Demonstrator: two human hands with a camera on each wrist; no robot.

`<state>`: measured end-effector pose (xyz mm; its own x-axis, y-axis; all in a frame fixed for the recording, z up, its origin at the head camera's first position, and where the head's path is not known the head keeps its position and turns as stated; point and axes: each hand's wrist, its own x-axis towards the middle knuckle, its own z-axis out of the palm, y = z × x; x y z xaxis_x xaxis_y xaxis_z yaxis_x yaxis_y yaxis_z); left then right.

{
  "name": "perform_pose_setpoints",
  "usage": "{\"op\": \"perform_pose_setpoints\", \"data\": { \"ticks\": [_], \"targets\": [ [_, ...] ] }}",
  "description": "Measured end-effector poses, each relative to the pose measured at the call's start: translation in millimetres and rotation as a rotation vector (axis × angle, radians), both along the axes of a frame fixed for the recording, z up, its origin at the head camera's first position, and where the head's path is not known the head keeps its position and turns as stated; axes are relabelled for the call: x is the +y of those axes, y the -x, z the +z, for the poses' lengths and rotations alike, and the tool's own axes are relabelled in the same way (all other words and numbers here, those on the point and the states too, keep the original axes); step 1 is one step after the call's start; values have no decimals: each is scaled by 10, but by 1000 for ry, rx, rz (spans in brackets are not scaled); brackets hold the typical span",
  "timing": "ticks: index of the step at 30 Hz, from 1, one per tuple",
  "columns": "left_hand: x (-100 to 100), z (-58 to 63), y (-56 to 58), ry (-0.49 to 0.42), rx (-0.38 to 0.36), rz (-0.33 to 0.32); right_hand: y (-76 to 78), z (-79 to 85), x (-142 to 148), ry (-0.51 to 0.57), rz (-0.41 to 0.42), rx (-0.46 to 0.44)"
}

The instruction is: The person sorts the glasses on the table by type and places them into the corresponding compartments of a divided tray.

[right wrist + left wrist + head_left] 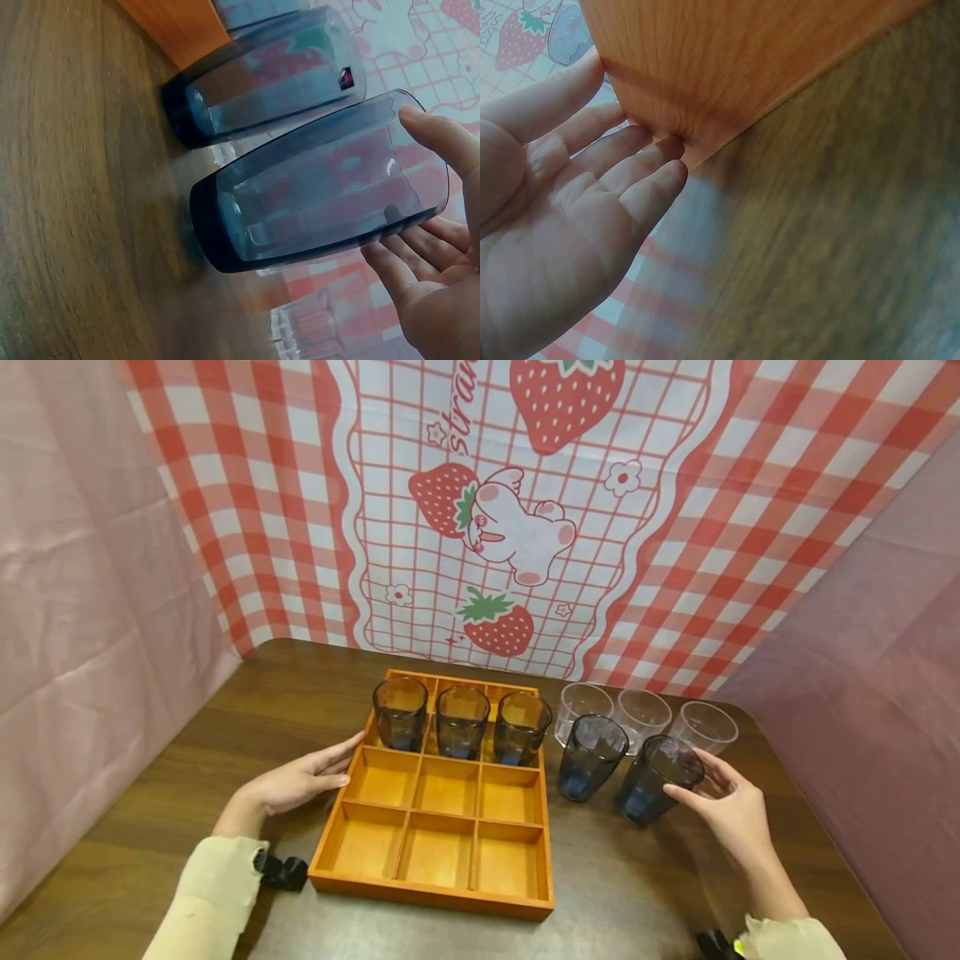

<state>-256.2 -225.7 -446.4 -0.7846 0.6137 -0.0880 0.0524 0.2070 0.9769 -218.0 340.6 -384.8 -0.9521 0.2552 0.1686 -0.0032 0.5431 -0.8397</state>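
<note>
My right hand (731,814) holds a dark tinted glass (651,789) near its rim, thumb on one side and fingers on the other. In the right wrist view this glass (315,195) stands upright; whether its base touches the table, I cannot tell. Just left of it is another dark glass (588,764). My left hand (300,783) rests its extended fingertips against the left side of a wooden compartment tray (431,896). Inside the tray, three dark glasses (461,727) stand side by side in the second row from the back.
Behind the two dark glasses on the right, three clear glasses (642,714) stand in a row. The brown table (615,893) ends at a strawberry-print checked cloth (487,552), with pink cloth (90,610) hanging at the sides.
</note>
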Motion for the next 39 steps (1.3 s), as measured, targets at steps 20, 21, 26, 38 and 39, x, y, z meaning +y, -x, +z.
{"op": "perform_pose_setpoints", "data": {
  "ticks": [20,21,26,38,39],
  "targets": [
    [-3,1,-3,24,-1,7,-342,340,-359,190,282,197],
    [-4,0,-2,24,-1,7,-346,361,-392,201,290,197],
    [-3,0,5,19,5,2,-340,435,-573,234,342,200],
    [-10,0,6,45,16,11,-218,499,-1059,258,456,196],
    [-13,-1,5,48,20,13,-209,506,-1109,241,456,193]
  ]
}}
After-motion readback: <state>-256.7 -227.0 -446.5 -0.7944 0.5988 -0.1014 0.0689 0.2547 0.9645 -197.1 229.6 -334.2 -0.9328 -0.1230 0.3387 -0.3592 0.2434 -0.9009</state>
